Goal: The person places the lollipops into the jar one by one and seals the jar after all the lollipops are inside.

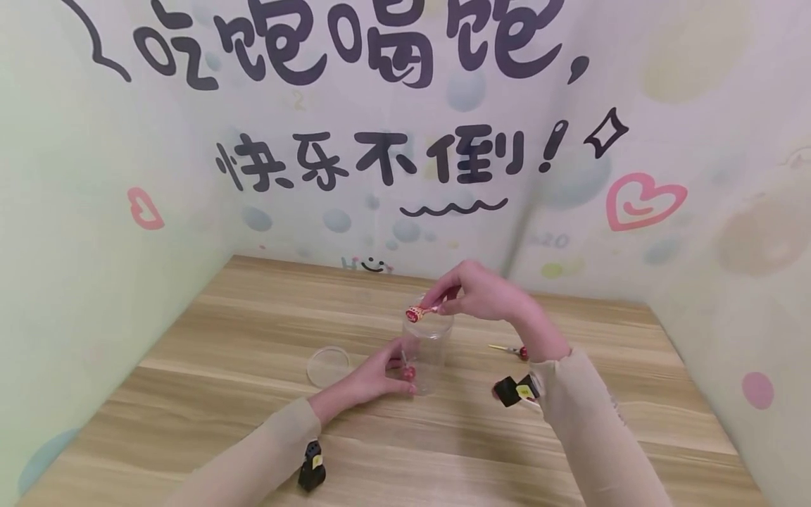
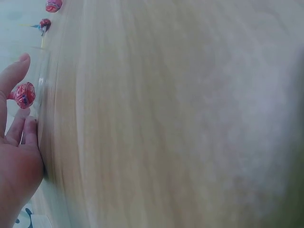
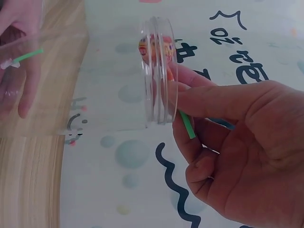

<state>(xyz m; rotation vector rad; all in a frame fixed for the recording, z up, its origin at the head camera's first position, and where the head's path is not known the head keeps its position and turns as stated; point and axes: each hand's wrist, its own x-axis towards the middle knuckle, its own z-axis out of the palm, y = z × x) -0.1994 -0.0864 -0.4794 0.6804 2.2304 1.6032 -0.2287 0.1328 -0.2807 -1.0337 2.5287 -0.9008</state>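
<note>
A clear plastic jar stands upright on the wooden table, my left hand curved around its lower side. Inside, near the bottom, sits one red-wrapped lollipop; its green stick shows in the right wrist view. Between thumb and fingers my right hand pinches the stick of another lollipop right at the jar's mouth. In the right wrist view, the wrapped head of this lollipop overlaps the jar's rim, and the green end of its stick pokes out below the fingers.
A round clear lid lies on the table left of the jar. To the right lies a red lollipop, with another lollipop partly hidden behind the right wrist camera. A printed wall borders the table's back.
</note>
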